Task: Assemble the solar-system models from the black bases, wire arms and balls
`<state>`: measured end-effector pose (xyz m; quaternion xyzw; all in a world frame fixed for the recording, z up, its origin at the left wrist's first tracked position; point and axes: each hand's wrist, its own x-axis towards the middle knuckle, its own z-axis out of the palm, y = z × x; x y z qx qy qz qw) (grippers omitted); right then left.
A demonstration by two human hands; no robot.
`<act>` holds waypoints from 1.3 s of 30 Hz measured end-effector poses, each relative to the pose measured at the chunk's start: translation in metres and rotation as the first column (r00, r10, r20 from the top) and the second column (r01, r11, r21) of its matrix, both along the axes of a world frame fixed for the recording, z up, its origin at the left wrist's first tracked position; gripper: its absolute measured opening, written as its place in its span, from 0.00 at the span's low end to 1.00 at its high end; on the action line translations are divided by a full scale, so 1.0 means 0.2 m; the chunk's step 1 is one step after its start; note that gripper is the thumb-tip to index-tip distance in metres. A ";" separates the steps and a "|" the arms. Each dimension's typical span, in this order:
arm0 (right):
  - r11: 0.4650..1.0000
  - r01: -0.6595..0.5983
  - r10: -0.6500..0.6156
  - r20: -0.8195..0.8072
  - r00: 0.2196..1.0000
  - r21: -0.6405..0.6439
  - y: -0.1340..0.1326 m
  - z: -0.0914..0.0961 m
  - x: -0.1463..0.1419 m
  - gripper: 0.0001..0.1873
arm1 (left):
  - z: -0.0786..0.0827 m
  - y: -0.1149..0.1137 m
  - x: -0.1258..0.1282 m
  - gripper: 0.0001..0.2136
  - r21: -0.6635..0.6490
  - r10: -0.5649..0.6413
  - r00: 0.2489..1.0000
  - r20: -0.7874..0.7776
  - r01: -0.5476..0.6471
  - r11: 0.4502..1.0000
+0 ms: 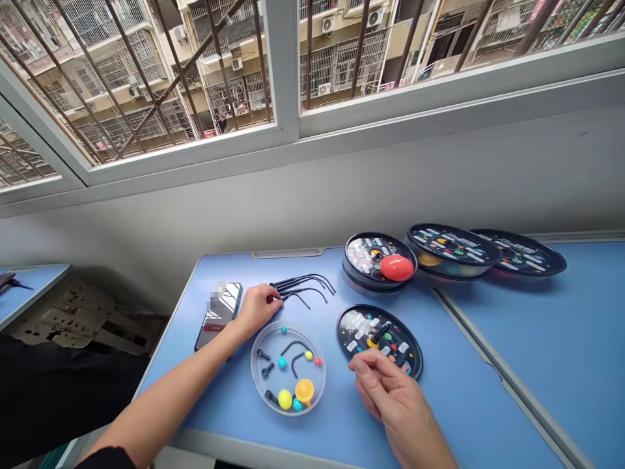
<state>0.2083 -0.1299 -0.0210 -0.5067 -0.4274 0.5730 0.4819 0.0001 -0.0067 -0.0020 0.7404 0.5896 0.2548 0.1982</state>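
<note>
wires, black and bent [305,288], fan out from the left hand [258,309], its fingertips on their joined ends, grip unclear; right hand [395,397] pinches together just beside a black printed disc [371,320]. a light pinch stops tangling.

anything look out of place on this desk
Yes, the red ball looks out of place. It sits on top of the stacked black discs, while the other coloured balls lie together in the clear round tray. It stands alone, away from that group.
</note>
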 end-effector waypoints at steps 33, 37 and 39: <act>0.999 0.045 -0.043 0.054 0.998 -0.029 -0.02 -0.03 0.00 0.20 | 0.14 -0.30 0.18 0.08 -0.283 -0.384 0.750 -0.539 0.269 0.921; 1.000 0.025 -0.025 0.080 0.996 -0.001 -0.01 -0.03 0.00 0.20 | 0.11 -0.29 0.17 0.08 -0.278 -0.364 0.748 -0.555 0.246 0.929; 1.000 0.023 -0.025 0.108 0.994 0.020 0.00 -0.01 -0.01 0.19 | 0.10 -0.29 0.16 0.08 -0.255 -0.349 0.756 -0.553 0.245 0.935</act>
